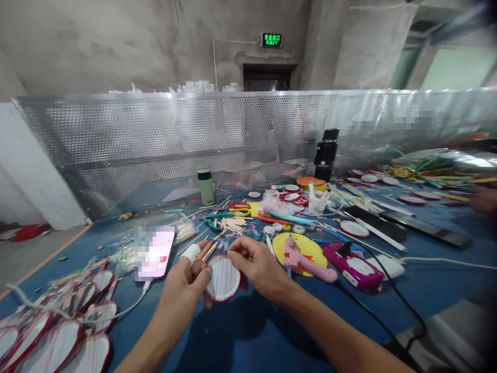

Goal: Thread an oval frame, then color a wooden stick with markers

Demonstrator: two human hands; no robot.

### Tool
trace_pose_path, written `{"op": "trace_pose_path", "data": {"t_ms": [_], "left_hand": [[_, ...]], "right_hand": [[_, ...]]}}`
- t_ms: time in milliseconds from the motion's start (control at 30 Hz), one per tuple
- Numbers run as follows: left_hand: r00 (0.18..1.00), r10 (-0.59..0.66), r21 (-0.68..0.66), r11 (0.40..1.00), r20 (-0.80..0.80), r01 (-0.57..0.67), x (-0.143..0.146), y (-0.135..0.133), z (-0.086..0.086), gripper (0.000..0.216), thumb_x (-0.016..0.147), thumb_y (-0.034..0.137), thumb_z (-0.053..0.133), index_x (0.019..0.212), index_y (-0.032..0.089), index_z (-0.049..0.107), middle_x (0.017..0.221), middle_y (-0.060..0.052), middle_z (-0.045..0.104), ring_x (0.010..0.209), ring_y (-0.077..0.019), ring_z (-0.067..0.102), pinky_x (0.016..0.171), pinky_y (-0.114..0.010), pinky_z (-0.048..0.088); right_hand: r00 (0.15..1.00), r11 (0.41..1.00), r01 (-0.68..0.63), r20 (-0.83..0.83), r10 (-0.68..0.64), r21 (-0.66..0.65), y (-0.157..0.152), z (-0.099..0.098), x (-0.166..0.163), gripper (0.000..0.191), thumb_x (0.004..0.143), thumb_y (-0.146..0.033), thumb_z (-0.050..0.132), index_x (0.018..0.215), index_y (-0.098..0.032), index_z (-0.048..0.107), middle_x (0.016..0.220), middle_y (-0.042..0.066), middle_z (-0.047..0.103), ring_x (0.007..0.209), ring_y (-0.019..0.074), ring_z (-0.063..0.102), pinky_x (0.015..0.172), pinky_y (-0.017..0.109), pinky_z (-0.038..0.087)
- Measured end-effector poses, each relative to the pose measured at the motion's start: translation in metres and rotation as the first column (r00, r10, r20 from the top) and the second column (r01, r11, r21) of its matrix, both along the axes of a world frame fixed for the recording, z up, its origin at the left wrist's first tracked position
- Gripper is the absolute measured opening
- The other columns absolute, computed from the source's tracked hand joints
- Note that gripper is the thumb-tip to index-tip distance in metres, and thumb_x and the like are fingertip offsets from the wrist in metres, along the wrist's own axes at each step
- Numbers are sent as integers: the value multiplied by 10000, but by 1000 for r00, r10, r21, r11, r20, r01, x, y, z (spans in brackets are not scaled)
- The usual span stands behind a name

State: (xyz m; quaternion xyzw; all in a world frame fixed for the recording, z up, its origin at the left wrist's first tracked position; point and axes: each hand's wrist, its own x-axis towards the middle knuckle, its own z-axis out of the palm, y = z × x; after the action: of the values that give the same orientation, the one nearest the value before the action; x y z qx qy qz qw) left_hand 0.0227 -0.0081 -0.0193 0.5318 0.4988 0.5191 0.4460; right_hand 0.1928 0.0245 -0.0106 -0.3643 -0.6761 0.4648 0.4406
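Between my two hands is a small round white disc (224, 278) with a red rim and pale stripes across its face. My left hand (190, 277) pinches its left edge, thumb on the front; a white wrap covers one fingertip. Thin brown and tan sticks (205, 250) show just above that hand; whether it holds them I cannot tell. My right hand (252, 261) grips the upper right edge between thumb and fingers. To the right, a pink hot glue gun (306, 262) lies on a yellow disc (278, 242). A lit phone (157, 254) stands tilted left of my hands.
Several red-rimmed discs (64, 339) pile up at the lower left. Farther back are a green bottle (205, 187), a black flask (326, 155) and a white cup (317, 203) of pens. A purple power strip (352, 267) and cables lie right. A perforated metal panel (174, 140) closes the back.
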Motion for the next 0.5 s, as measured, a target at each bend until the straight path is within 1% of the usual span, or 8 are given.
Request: {"op": "trace_pose_path", "data": {"t_ms": [200, 333, 500], "left_hand": [[1000, -27, -6, 1000, -1, 27, -1, 0, 0, 713, 806, 382, 636, 1405, 92, 381, 559, 120, 466, 421, -125, 552, 453, -248, 454], [999, -34, 0, 999, -7, 34, -2, 0, -2, 679, 811, 383, 633, 1382, 98, 401, 555, 117, 475, 420, -125, 553, 456, -244, 445], [1000, -25, -2, 1000, -18, 25, -2, 1, -3, 720, 782, 409, 645, 1370, 70, 401, 529, 119, 473, 408, -139, 555, 451, -257, 446]], "right_hand": [[1000, 1000, 2, -25, -2, -10, 3, -3, -1, 198, 866, -374, 596, 795, -206, 518, 534, -73, 518, 369, 92, 507, 337, 189, 397], [1000, 1000, 6, -21, -6, -1, 3, -4, 0, 179, 870, -354, 591, 792, -208, 524, 521, -76, 508, 362, 90, 500, 335, 186, 386], [999, 1000, 17, -45, -17, 16, 3, -6, -1, 173, 871, -341, 595, 786, -205, 532, 533, -75, 511, 355, 85, 487, 332, 189, 379]]}}
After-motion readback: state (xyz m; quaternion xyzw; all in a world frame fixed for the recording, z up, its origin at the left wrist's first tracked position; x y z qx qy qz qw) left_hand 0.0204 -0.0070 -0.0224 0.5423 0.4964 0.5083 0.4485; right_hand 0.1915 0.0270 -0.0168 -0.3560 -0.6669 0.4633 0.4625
